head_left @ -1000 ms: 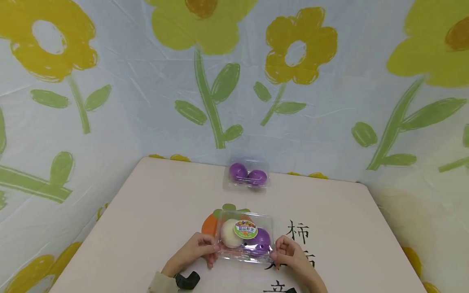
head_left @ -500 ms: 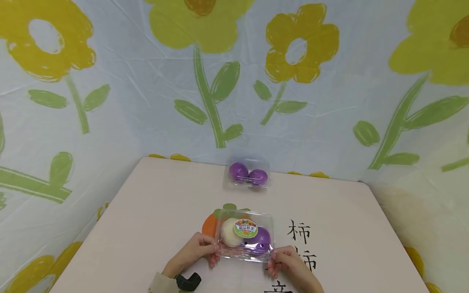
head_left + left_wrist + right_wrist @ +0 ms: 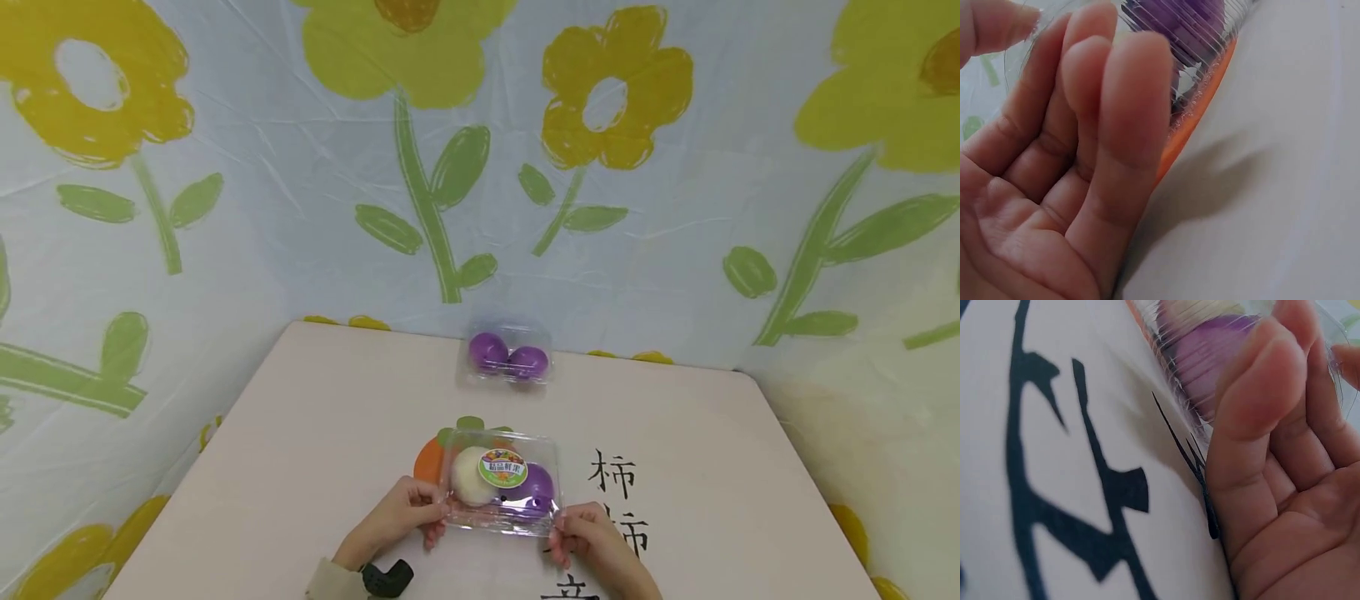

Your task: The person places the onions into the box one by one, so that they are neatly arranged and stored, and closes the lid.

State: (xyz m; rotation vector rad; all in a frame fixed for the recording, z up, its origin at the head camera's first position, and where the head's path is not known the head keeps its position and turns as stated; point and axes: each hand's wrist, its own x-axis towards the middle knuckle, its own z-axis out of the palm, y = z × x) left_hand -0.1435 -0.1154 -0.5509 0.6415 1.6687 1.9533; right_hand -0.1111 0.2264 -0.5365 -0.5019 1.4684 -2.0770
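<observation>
A clear plastic fruit box (image 3: 536, 450) stands at the front middle, its lid down, over an orange persimmon print. Inside sit a cream ball (image 3: 471, 477) and a purple ball (image 3: 536, 487) with dark holes; an oval fruit sticker (image 3: 503, 468) is on the lid. My left hand (image 3: 401, 512) pinches the box's rim at the near left corner, thumb on top. At the near right corner my right hand (image 3: 596, 537) pinches the rim likewise. Both wrist views show thumb and index finger (image 3: 1038, 81) meeting at the thin clear edge, other fingers (image 3: 1260, 381) curled below.
Another clear box (image 3: 542, 337) holding two purple balls (image 3: 489, 352) stands at the table's back edge, against the flowered cloth (image 3: 315, 208). Black printed characters (image 3: 615, 472) mark the pale tabletop (image 3: 337, 392) on the right.
My right hand has slid slightly toward me along the box's right side to its near corner, fingers tucking under. The left hand and both boxes look the same.
</observation>
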